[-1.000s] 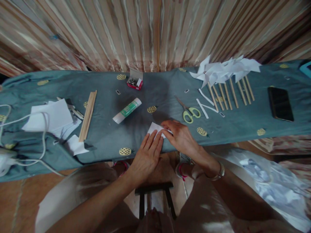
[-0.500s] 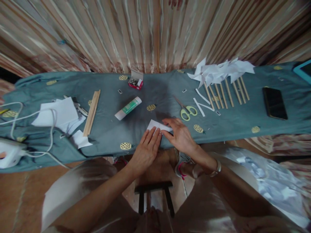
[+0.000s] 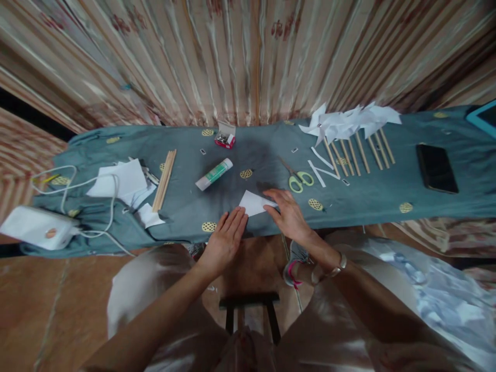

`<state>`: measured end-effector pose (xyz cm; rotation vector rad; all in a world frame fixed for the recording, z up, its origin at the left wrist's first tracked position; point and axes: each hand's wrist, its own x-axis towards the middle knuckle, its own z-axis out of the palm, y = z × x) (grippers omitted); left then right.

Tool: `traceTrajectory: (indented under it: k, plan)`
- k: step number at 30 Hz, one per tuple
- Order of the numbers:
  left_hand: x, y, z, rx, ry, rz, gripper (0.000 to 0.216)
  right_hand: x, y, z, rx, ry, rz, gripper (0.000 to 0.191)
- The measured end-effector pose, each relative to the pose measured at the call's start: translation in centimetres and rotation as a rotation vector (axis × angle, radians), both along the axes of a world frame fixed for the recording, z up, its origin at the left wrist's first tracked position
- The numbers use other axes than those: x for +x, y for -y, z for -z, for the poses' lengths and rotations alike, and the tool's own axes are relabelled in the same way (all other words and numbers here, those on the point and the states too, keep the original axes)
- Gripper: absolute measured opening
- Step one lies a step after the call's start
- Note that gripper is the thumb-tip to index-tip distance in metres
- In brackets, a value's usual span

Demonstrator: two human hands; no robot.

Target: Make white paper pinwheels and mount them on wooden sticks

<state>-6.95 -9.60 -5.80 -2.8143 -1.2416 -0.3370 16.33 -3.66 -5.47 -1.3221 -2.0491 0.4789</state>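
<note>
A small folded white paper (image 3: 254, 202) lies on the teal cloth (image 3: 271, 160) near the table's front edge. My left hand (image 3: 226, 238) rests flat just below and left of it, fingers stretched together, fingertips near the paper's lower corner. My right hand (image 3: 289, 214) lies on the paper's right end with fingers extended, pressing it down. A bracelet sits on my right wrist.
Green-handled scissors (image 3: 299, 179), a glue stick (image 3: 214, 174), a red box of pins (image 3: 225, 138), wooden sticks (image 3: 164, 179), white paper sheets (image 3: 123, 179), finished paper pinwheels on sticks (image 3: 351, 129), paper strips, a black phone (image 3: 436, 167) and a white device with cable (image 3: 36, 226) lie on the cloth.
The view has shifted so the table sits further right. My left hand slid down off the paper, uncovering more of it; my right hand stays on its right end.
</note>
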Motion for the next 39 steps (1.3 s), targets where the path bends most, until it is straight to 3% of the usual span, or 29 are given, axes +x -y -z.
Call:
traceTrajectory:
  k: [7,15,27,33,39]
  plan:
    - [-2.2,1.3,-0.8,-0.091,-0.003,-0.057,0.063,1.0,0.0,0.1,0.003,-0.003,0.001,0.032]
    - [-3.0,2.3,-0.7,-0.026,0.041,-0.076,0.059,1.6,0.3,0.4,0.021,-0.007,0.030,0.031]
    - [-1.9,2.5,-1.1,-0.039,0.150,-0.211,0.040,0.9,-0.3,-0.6,0.022,-0.005,0.018,0.035]
    - [-1.4,2.4,-1.3,-0.070,0.248,-0.256,0.038,0.1,-0.5,-0.3,-0.002,0.086,-0.035,0.050]
    - [-1.0,2.0,-1.9,-0.130,0.383,-0.324,0.027,-0.6,-1.2,0.0,-0.009,0.103,-0.075,0.049]
